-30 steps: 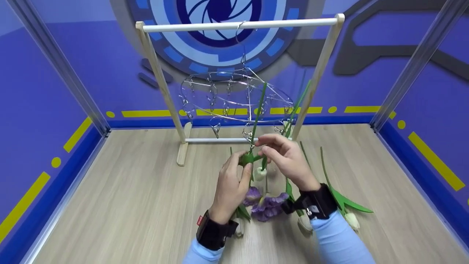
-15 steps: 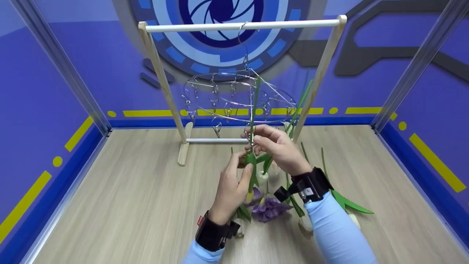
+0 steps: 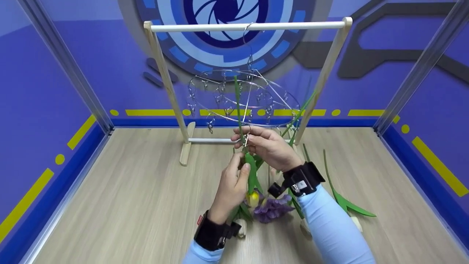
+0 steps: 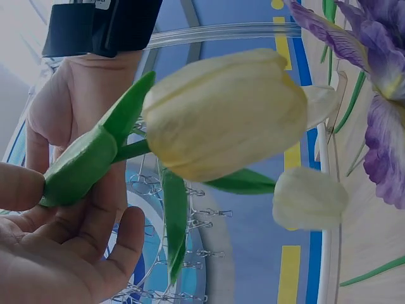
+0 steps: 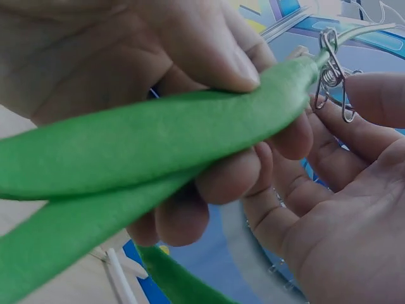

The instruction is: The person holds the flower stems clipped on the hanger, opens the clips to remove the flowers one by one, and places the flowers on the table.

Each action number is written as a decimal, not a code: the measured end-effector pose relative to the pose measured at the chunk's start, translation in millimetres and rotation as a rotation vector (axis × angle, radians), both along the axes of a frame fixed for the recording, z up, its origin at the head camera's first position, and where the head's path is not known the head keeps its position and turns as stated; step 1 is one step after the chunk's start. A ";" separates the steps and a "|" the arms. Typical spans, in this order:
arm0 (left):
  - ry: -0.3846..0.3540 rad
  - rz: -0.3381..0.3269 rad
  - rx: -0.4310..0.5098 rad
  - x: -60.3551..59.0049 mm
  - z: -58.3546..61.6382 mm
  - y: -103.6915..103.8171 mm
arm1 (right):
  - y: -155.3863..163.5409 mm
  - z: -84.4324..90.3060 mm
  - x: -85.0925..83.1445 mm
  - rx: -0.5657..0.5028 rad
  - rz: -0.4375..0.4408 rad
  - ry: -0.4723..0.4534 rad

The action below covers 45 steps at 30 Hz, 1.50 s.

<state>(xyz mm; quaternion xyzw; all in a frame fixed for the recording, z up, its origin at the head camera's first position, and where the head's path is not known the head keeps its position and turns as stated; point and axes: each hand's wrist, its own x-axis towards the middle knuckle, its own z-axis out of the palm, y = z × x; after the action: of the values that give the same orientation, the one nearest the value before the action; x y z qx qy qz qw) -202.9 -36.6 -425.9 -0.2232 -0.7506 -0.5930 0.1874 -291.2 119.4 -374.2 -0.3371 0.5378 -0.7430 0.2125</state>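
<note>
My left hand (image 3: pixel 232 183) pinches a pale yellow tulip (image 4: pixel 221 117) at the base of its green leaf (image 5: pixel 158 139), thumb on top. The flower points down, its stem (image 3: pixel 237 99) rising past the hanger ring. My right hand (image 3: pixel 269 145) holds a wire clip (image 5: pixel 330 73) of the round metal clip hanger (image 3: pixel 231 119), thumb at the clip's handle. The clip's upper end sits at the stem, just above the leaf base. Behind the yellow tulip, a white tulip (image 4: pixel 310 199) shows in the left wrist view.
The hanger hooks over the white rail (image 3: pixel 293 25) of a wooden stand. Another green stem (image 3: pixel 306 102) stands at the hanger's right side. On the table lie a purple iris (image 3: pixel 273 211) and white tulips, one near the left wrist (image 3: pixel 242 227), another at right (image 3: pixel 356 223).
My right hand has moved left and closed in on the clip at the stem. The stem's top has swung left, and the yellow bloom has come into view below my left hand.
</note>
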 end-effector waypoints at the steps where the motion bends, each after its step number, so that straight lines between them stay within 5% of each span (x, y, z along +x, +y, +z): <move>1: -0.005 -0.004 0.002 0.2 0.7 -0.4 | 0.2 0.2 -0.1 -0.009 0.001 -0.004; 16: -0.109 -0.011 0.028 4.2 4.8 -10.5 | 4.0 2.9 0.5 0.004 -0.096 0.091; 32: -0.076 0.143 -0.075 8.3 3.5 -21.7 | 2.7 4.9 9.8 0.205 -0.300 0.208; 45: 0.054 0.233 -0.111 1.3 -2.1 -23.6 | -6.6 1.6 10.5 0.230 -0.385 0.245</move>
<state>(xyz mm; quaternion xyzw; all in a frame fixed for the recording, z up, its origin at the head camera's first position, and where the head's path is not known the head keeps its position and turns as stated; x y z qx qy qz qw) -201.6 -60.3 -428.1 -0.1603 -0.7977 -0.5187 0.2624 -280.7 112.8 -372.5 -0.2896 0.6946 -0.6575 0.0371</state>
